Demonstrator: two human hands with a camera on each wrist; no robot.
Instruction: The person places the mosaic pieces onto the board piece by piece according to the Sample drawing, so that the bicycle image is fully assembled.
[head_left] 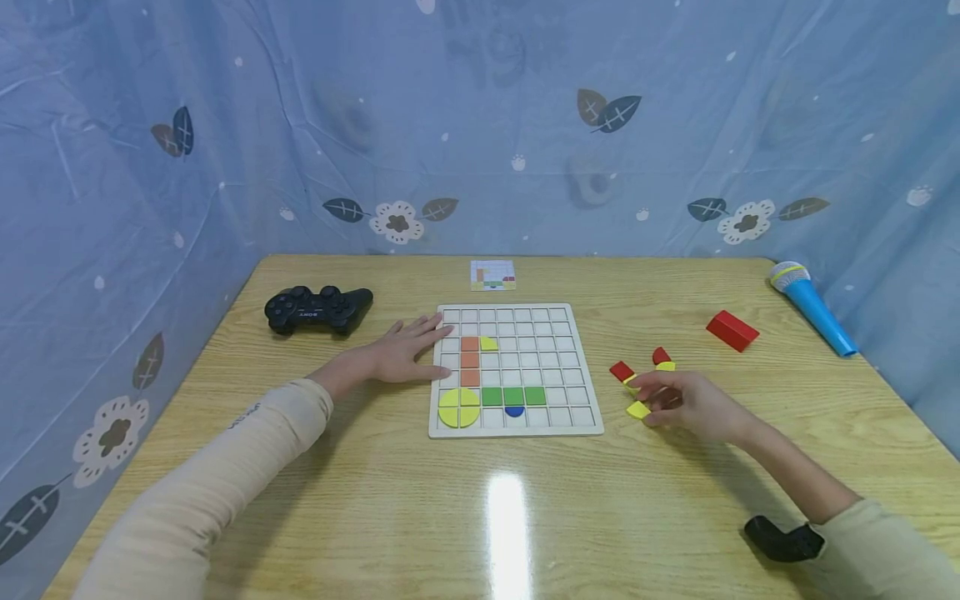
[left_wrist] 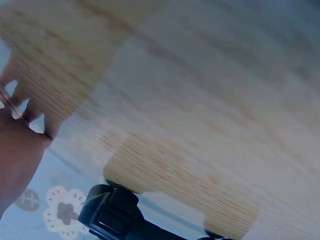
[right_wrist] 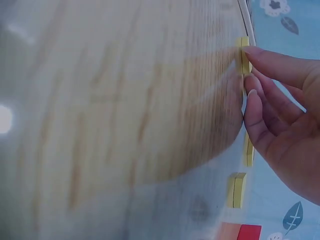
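Observation:
My left hand (head_left: 408,350) lies with fingers spread at the left edge of a white grid board (head_left: 525,425), fingertips touching its rim. On the board are orange square tiles (head_left: 469,360), green square tiles (head_left: 513,397), a blue half-round tile (head_left: 514,412), a yellow quarter-circle tile (head_left: 488,343) and a yellow disc of quarter tiles (head_left: 459,407). To the board's right, my right hand (head_left: 693,407) pinches a yellow quarter-circle tile (head_left: 638,411) at the table, thumb against its side in the right wrist view (right_wrist: 243,56). Its fingers partly cover other yellow tiles.
Near the right hand lie a red square tile (head_left: 621,370), a red rounded tile (head_left: 661,356) and a red block (head_left: 732,331). A blue microphone (head_left: 817,312) stays far right, a black game controller (head_left: 315,310) far left. Behind the board is a pattern card (head_left: 492,275).

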